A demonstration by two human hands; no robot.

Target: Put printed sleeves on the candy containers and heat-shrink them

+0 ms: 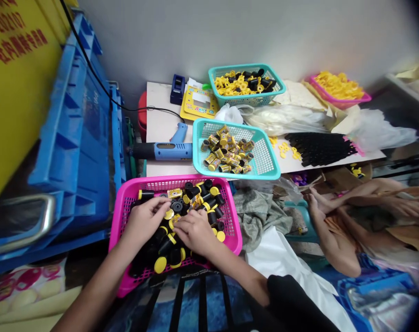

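A pink plastic basket [235,216] sits close in front of me, full of small black cylinders with yellow caps [160,264]. My left hand [147,219] is over its left half, thumb and fingers pinched at a yellow-capped cylinder [168,214]. Beside it, my right hand [196,232] has its fingers curled together over a piece with a yellow printed label [175,220]; the fingers partly cover it. Several cylinders wrapped in yellow printed labels [195,201] lie among the plain ones near both hands.
Behind the basket, a teal basket [269,159] holds labelled cylinders on a white table [161,103]. A blue heat gun [173,151] lies left of it. Farther back stand another teal basket [242,99] and a pink one [359,97]. Blue crates [78,138] rise at left; another person [337,235] sits at right.
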